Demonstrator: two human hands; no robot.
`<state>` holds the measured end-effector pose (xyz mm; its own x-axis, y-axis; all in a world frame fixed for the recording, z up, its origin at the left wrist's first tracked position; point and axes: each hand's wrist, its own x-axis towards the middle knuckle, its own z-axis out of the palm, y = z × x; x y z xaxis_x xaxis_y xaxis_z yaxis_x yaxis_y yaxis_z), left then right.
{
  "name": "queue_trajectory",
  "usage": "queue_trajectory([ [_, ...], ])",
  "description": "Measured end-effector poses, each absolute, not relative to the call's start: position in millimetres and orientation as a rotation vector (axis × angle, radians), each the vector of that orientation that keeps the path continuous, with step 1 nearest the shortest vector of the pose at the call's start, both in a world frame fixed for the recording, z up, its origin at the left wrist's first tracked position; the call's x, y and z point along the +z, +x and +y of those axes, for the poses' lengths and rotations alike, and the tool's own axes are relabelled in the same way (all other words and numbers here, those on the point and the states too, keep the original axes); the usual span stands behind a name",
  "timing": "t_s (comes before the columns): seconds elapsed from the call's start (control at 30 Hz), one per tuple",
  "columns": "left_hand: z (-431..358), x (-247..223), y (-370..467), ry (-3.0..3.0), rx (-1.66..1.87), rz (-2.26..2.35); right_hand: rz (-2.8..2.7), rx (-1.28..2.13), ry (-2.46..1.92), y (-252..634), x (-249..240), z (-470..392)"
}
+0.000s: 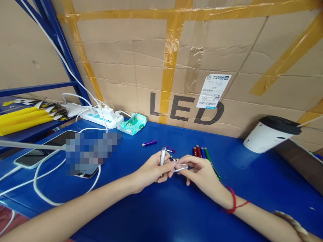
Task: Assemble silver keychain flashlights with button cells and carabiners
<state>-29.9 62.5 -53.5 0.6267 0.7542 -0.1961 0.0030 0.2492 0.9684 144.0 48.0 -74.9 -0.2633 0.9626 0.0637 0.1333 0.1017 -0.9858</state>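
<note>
Left hand (pixel 160 167) grip clasps silver tube (pixel 163 157), long axis running up view; right hand (pixel 202 170) grip pinches silver carabiner (pixel 180 168) just right of tube, long axis roughly crosswise; right nearer carabiner, both above blue desk (pixel 141 215)

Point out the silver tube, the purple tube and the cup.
Silver tube (pixel 163 158): head view, middle of its barrel.
Purple tube (pixel 149 143): head view, middle of its barrel.
Cup (pixel 262 137): head view, its white side below the lid.
</note>
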Motion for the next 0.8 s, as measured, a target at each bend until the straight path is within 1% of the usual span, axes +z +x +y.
queue_trajectory([
  [0.13,65.7,-57.2,-31.1,1.284,0.683,0.813,-1.711,1.057,-1.161,141.8,-71.7,42.6],
  [0.27,66.4,-59.2,-33.4,1.57,0.83,0.941,-1.908,0.812,-1.096,140.9,-72.7,37.5],
  [0.43,64.6,-58.1,-35.3,1.707,0.78,0.959,-2.206,0.51,-1.004,145.7,-76.8,37.5],
  [0.57,64.8,-60.4,-35.9,1.748,0.749,0.913,-2.33,0.436,-0.934,147.4,-75.1,37.3],
  [0.8,61.8,-56.0,-35.6,1.887,0.709,0.932,-2.358,0.371,-0.89,145.6,-73.6,36.6],
])
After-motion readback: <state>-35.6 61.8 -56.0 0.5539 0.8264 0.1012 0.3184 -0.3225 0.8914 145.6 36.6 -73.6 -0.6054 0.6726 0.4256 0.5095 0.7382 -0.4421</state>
